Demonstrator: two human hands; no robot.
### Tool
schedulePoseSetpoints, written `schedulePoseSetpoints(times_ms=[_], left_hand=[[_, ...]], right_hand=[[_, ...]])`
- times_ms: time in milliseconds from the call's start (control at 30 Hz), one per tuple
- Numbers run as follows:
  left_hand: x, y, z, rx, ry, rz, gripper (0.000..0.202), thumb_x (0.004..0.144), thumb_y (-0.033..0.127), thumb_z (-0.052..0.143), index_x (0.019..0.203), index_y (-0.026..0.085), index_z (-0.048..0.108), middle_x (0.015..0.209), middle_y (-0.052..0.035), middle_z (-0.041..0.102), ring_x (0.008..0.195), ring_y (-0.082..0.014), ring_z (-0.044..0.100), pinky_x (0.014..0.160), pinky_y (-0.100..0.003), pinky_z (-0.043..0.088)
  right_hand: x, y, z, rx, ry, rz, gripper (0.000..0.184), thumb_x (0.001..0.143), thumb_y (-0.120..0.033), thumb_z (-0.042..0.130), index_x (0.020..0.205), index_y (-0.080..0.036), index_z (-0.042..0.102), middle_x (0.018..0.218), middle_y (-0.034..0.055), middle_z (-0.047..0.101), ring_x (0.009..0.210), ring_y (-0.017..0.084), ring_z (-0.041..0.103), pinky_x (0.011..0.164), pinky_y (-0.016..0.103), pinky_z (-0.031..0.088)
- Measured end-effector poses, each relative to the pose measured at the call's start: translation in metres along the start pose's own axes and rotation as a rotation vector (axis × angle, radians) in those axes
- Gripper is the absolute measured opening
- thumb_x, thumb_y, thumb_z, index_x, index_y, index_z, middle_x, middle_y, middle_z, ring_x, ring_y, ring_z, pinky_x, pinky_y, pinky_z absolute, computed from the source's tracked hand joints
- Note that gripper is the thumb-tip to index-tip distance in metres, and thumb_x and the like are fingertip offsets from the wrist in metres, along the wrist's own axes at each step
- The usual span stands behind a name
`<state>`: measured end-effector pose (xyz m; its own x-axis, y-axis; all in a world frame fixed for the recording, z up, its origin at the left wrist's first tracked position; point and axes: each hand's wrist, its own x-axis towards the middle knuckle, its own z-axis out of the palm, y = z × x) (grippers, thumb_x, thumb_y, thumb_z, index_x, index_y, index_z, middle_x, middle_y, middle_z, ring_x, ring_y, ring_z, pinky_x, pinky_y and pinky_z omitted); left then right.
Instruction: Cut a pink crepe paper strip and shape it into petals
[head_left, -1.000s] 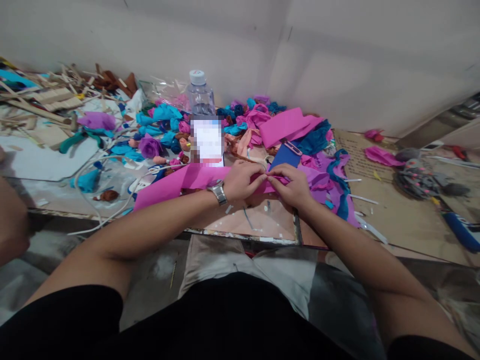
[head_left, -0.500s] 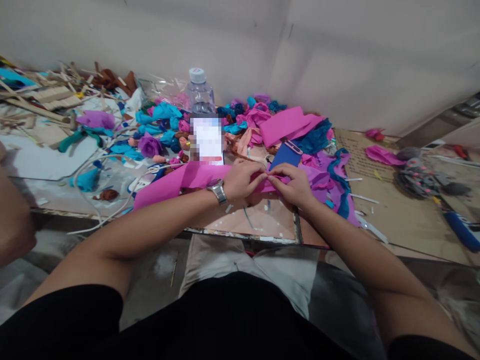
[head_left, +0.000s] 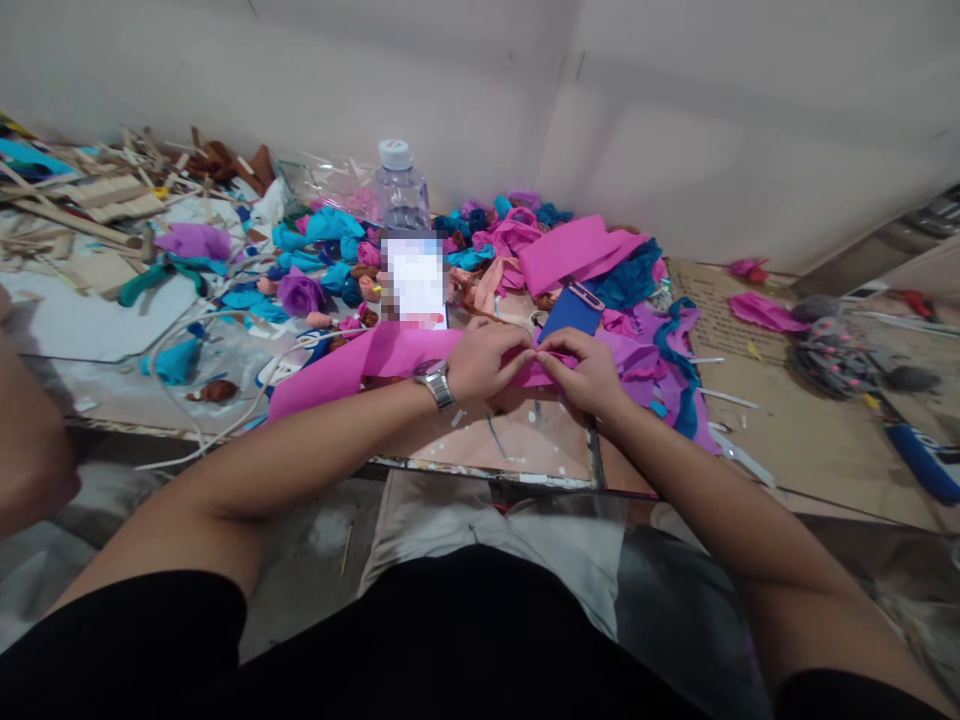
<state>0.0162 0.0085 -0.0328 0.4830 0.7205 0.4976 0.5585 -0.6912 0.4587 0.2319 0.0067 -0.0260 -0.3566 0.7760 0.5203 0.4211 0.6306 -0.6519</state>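
A long strip of pink crepe paper stretches from the left across the table's front to my fingers. My left hand, with a metal watch on its wrist, pinches the strip near its right end. Opposite it, my right hand is closed on the same end, thumb and fingertips almost meeting the left ones. The paper between the fingertips is mostly hidden. Just behind my hands lie a blue box cutter and a phone with a lit screen.
A plastic bottle stands behind the phone. Crumpled paper flowers and a white cable lie left, with wood sticks beyond. Cardboard and a blue-handled tool are right. Another person's arm shows at far left.
My hands stay at almost the same spot, still pinching the pink strip. The other person's arm at far left has shifted slightly.
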Motion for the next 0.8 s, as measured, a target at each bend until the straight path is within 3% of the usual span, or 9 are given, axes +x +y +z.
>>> schedulePoseSetpoints(times_ms=[533, 800], left_hand=[[0.0004, 0.0018, 0.0002, 0.074, -0.003, 0.032, 0.037, 0.108, 0.050, 0.048, 0.102, 0.023, 0.073, 0.097, -0.0033, 0.079, 0.095, -0.0222, 0.069, 0.095, -0.044, 0.034], [0.0007, 0.0036, -0.0013, 0.105, -0.010, 0.042, 0.032, 0.107, 0.046, 0.052, 0.101, 0.023, 0.073, 0.096, -0.0026, 0.079, 0.092, -0.0227, 0.069, 0.094, -0.044, 0.033]], right_hand=[[-0.0010, 0.0063, 0.0019, -0.023, -0.094, -0.006, 0.012, 0.099, -0.031, 0.059, 0.092, -0.023, 0.064, 0.091, 0.0047, 0.069, 0.086, 0.022, 0.064, 0.082, 0.035, 0.050], [-0.0016, 0.0062, 0.0026, 0.005, -0.092, 0.027, 0.008, 0.095, -0.026, 0.062, 0.089, -0.022, 0.063, 0.090, 0.0045, 0.069, 0.086, 0.021, 0.064, 0.082, 0.035, 0.049]])
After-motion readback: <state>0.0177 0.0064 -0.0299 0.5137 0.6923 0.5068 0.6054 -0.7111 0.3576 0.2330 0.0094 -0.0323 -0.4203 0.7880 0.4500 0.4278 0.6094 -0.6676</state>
